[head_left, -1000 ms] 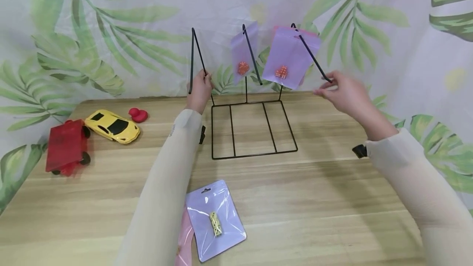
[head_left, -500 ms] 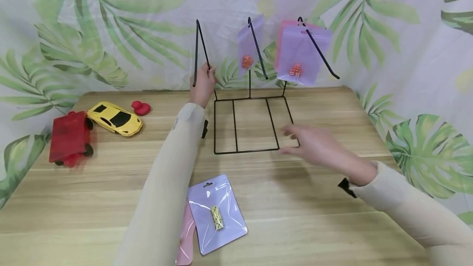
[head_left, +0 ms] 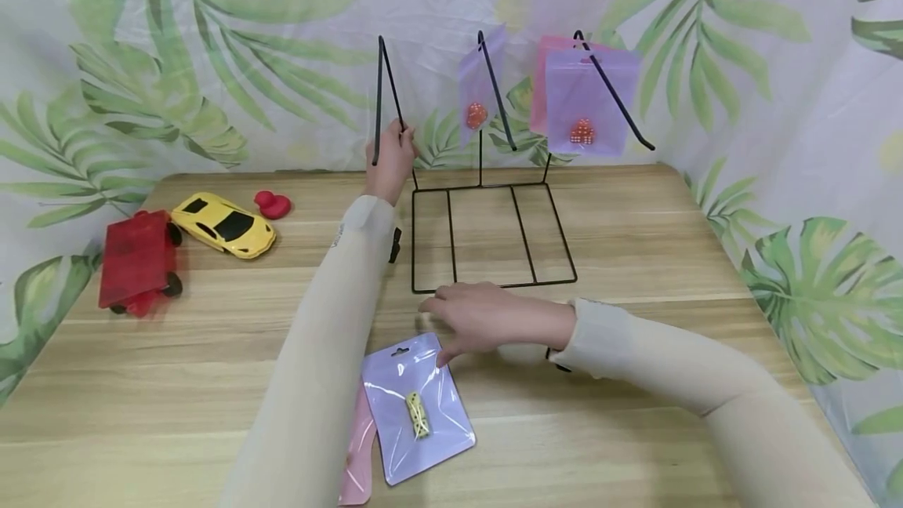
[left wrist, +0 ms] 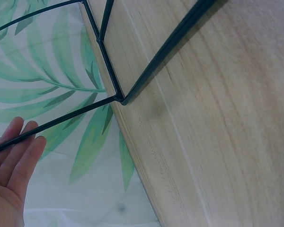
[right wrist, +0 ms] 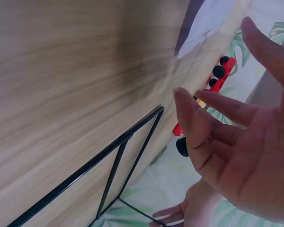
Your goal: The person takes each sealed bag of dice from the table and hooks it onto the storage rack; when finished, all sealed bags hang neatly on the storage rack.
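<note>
Thin black wire formed the open-framed display rack point(head_left: 452, 237), one upright grasped by the left hand point(head_left: 392, 164). The glossy rectangular lavender pouch point(head_left: 439, 406) lay flat on the wood-grained tabletop point(head_left: 600, 445), near the right hand point(head_left: 485, 317), its fingers spread, holding nothing.

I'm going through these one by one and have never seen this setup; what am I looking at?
No machine here: a person works bare-handed. The wide picture is taken from the head; the tilted two, from the wrists. On the wooden table are a black wire rack with packets hanging from it, a red wheeled toy, a yellow car and a small red duck. In front lies a purple packet, a pink packet beside it. The left hand touches the rack's left upright; whether it grips is hard to tell. The right hand, near the purple packet, holds nothing.
</note>
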A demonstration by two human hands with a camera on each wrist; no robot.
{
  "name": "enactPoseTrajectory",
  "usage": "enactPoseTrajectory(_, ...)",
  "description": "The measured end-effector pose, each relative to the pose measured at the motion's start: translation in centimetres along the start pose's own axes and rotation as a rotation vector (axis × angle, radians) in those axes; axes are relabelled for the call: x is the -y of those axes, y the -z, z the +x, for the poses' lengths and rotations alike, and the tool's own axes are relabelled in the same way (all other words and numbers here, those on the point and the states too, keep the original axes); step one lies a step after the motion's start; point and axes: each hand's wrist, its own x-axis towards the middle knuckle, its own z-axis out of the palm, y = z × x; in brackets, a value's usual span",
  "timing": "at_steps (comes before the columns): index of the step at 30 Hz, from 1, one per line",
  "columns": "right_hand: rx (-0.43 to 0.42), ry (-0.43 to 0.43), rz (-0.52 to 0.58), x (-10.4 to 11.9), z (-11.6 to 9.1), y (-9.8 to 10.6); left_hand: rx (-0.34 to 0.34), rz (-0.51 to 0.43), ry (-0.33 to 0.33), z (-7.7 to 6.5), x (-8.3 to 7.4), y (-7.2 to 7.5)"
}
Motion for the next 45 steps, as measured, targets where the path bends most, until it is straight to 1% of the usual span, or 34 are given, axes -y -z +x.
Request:
enactPoseTrajectory(5, 0.062, 0.009, -0.011, 0.8, 2.0, 0.0, -0.001, -0.020, 0.001, -0.2, -0.2, 0.0)
enactPoseTrajectory(9, 0.109, -0.005, -0.035, 1.3, 2.8, -0.4, -0.006, -0.016, 0.000, -0.2, -0.2, 0.0)
enactPoseTrajectory(14, 0.108, -0.005, -0.042, 1.8, 3.2, -1.0, -0.018, 0.002, 0.006, -0.1, 0.0, 0.0)
enactPoseTrajectory(18, 0.104, -0.005, -0.038, 1.9, 3.3, -1.4, -0.003, -0.013, 0.022, 0.1, 0.3, -0.1)
enactPoseTrajectory(22, 0.084, -0.007, -0.026, 1.3, 3.0, -1.3, 0.007, -0.058, 0.026, 0.0, 0.5, -0.1)
enactPoseTrajectory(26, 0.073, -0.011, 0.039, 0.3, 1.9, -0.6, 0.000, -0.075, 0.005, -0.1, 0.6, -0.1)
enactPoseTrajectory(29, 0.072, -0.025, 0.129, -0.7, 0.5, 0.0, 0.000, -0.074, -0.002, -0.2, 0.5, -0.1)
enactPoseTrajectory(31, 0.050, -0.027, 0.202, -1.2, -0.7, 0.4, 0.002, -0.080, -0.005, -0.2, 0.4, -0.1)
enactPoseTrajectory(33, 0.005, -0.012, 0.266, -1.6, -2.2, 0.9, 0.006, -0.088, -0.004, -0.2, 0.5, -0.1)
enactPoseTrajectory(34, -0.031, -0.001, 0.286, -1.8, -3.0, 1.2, 0.007, -0.087, -0.006, -0.2, 0.5, -0.1)
enactPoseTrajectory(36, -0.121, 0.030, 0.310, -2.1, -4.6, 1.8, 0.005, -0.084, -0.010, -0.2, 0.4, -0.2)
enactPoseTrajectory(38, -0.231, 0.055, 0.320, -2.4, -6.2, 2.7, 0.001, -0.080, -0.016, -0.2, 0.4, -0.1)
enactPoseTrajectory(41, -0.446, 0.080, 0.340, -3.1, -8.0, 4.0, -0.006, -0.086, -0.021, -0.1, 0.4, -0.1)
enactPoseTrajectory(45, -0.798, 0.104, 0.368, -4.2, -9.3, 5.7, 0.000, -0.097, -0.009, -0.2, 0.4, -0.1)
